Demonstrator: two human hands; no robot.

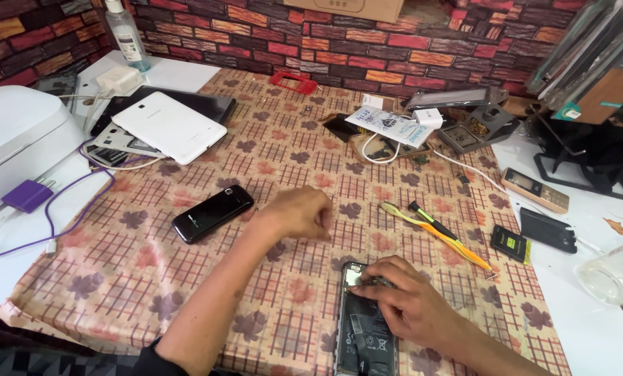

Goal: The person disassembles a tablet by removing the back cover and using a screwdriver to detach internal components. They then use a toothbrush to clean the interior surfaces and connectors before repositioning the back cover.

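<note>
An opened smartphone lies back-up near the table's front edge, its battery and inner parts showing. My right hand rests on its upper part, fingertips pressing at the top end. My left hand hovers over the patterned tablecloth a little to the upper left, fingers curled together as if pinching something too small to make out. A black phone lies left of that hand.
A yellow toothbrush and a black screwdriver lie right of the hands. A white tablet, purple charger, gold keypad phone, black battery and clear jar surround the work area.
</note>
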